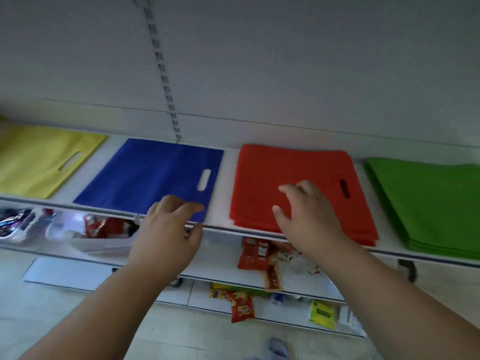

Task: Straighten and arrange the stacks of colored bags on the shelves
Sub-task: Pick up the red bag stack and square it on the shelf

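Note:
Four flat stacks of bags lie side by side on the white top shelf [228, 183]: yellow bags [33, 162] at the far left, blue bags [150, 175], red bags [259, 175] and green bags [431, 203] at the right. My left hand [168, 229] is at the blue stack's near right corner, fingers loosely bent over its edge; whether it touches the bags I cannot tell. Over the near middle of the red stack is my right hand [306, 211], its fingers spread and slightly curved, holding nothing.
Below the top shelf are lower shelves with red snack packets [253, 253], a clear bin [104, 237] of packets at the left, and more packets [240, 305] further down. A slotted upright rail [166, 81] runs up the white back wall. Tiled floor lies below.

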Demonstrator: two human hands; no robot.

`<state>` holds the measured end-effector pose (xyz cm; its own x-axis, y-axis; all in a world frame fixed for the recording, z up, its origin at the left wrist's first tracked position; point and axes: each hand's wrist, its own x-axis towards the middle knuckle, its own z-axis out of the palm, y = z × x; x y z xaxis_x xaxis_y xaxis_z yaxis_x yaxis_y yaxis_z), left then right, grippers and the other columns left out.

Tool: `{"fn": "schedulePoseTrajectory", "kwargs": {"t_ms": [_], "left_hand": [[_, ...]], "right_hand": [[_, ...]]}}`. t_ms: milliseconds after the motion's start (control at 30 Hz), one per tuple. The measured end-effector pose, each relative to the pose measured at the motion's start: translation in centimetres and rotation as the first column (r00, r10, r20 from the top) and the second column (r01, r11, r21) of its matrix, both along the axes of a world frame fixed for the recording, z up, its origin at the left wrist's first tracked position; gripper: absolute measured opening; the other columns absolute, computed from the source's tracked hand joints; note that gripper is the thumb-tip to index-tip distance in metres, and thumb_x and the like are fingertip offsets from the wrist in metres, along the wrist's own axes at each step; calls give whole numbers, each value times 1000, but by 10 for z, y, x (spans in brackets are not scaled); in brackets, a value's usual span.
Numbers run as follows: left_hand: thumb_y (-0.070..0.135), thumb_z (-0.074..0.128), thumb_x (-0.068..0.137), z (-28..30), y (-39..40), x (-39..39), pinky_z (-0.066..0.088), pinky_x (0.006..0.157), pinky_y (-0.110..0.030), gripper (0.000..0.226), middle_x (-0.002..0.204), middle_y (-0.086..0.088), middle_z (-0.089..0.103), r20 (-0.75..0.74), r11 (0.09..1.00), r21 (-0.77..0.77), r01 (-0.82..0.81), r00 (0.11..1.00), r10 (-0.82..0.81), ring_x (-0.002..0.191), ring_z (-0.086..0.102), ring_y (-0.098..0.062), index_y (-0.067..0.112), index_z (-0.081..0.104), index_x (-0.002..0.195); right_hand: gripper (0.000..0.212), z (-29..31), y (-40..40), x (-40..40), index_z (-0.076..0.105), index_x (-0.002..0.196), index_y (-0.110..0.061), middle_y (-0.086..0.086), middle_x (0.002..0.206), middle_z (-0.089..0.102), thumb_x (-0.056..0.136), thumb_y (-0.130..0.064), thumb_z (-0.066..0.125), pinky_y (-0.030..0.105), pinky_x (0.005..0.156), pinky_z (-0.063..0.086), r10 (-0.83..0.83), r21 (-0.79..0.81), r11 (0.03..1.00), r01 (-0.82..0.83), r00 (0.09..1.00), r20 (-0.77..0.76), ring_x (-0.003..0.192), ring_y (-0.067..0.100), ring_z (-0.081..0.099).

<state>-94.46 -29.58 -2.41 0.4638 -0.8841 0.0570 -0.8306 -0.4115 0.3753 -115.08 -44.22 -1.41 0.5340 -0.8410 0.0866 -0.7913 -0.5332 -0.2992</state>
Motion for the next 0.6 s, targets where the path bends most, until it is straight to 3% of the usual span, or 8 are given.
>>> {"fn": "schedulePoseTrajectory", "kwargs": {"t_ms": [100, 267, 367, 600], "left_hand": [[39, 52, 88, -3, 60, 63, 43, 94, -37, 36, 114, 4, 55, -2, 997, -68, -31, 1000, 31, 109, 53, -22, 34, 63, 122], [33, 60, 89, -3, 169, 183, 41, 85, -30, 30, 109, 9, 57, 27, 982, -79, -173, 984, 175, 104, 53, -18, 33, 65, 118], [29, 62, 89, 5, 225, 238, 39, 80, -27, 28, 105, 11, 57, 30, 955, -83, -285, 957, 288, 100, 53, -14, 33, 64, 117], [29, 61, 87, -3, 270, 358, 42, 70, -29, 26, 99, 10, 61, 46, 889, -168, -425, 898, 438, 89, 58, -16, 30, 68, 112]], "right_hand": [[40, 10, 41, 87, 59, 123, -13, 9, 109, 53, 88, -32, 62, 42, 92, 45, 105, -33, 994, -103, 991, 83, 105, 31, 53], [51, 27, 121, 228, 47, 140, -20, 2, 129, 47, 94, -40, 56, 35, 100, 40, 282, -21, 959, -283, 942, 182, 119, 20, 47], [51, 41, 159, 297, 49, 140, -21, 1, 129, 48, 94, -40, 57, 36, 98, 43, 370, -7, 926, -377, 906, 203, 119, 18, 47], [46, 50, 185, 443, 55, 133, -19, 4, 122, 53, 92, -39, 60, 36, 92, 44, 523, -79, 851, -519, 827, 204, 111, 21, 52]]}}
